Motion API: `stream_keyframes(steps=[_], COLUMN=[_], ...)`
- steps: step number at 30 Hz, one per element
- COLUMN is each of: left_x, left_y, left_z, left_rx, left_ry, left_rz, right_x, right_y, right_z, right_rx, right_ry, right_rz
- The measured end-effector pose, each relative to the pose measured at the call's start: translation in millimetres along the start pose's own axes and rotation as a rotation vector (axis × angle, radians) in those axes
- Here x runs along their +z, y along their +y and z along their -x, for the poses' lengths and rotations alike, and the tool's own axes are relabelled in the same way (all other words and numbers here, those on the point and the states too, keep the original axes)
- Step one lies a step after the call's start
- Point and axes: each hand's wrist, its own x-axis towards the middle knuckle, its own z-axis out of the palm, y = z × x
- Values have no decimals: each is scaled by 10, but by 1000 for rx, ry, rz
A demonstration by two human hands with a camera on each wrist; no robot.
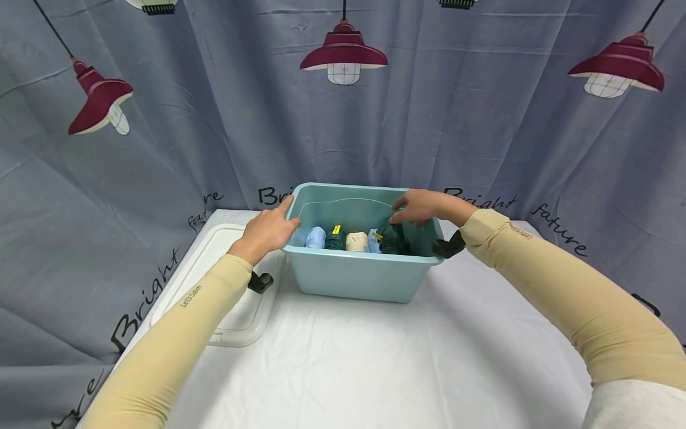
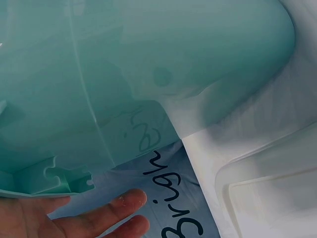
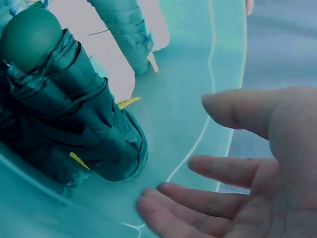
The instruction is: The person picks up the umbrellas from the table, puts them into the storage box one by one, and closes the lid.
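Observation:
A teal plastic bin (image 1: 354, 277) stands on the table, holding several folded umbrellas: light blue (image 1: 315, 238), dark green (image 1: 335, 239) and cream (image 1: 356, 242) ones. My left hand (image 1: 268, 231) is at the bin's left end, its fingers extended beside the rim in the left wrist view (image 2: 94, 218). My right hand (image 1: 423, 205) reaches over the right end, above a dark green umbrella (image 1: 393, 238). In the right wrist view, that hand (image 3: 247, 183) has spread fingers apart from the dark green umbrella (image 3: 84, 109), with nothing between them.
A white lid (image 1: 241, 322) lies on the table left of the bin, partly under my left forearm. White cloth covers the table (image 1: 375, 363). A grey-blue curtain (image 1: 225, 119) printed with red lamps hangs close behind the bin.

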Motion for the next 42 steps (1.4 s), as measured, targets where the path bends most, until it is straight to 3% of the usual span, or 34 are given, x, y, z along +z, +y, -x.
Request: stream_keyframes(steps=[11,19,23,34,42], left_x=[9,51,56,63,1], left_y=[35,23,7,0,24], left_z=[-14,16,25,39,28], left_rx=[9,3,-1,-2,16], left_ry=[8,9,15,18,34], left_rz=[4,14,21,24,-39], right_x=[82,236,308,535,652], right_y=[220,355,423,608,660], right_z=[336,474,487,450,418], right_rx=[-125,-120,-94,-22,5], right_ry=[341,538,568,548,518], right_rz=[-58,-34,-64,-182,-434])
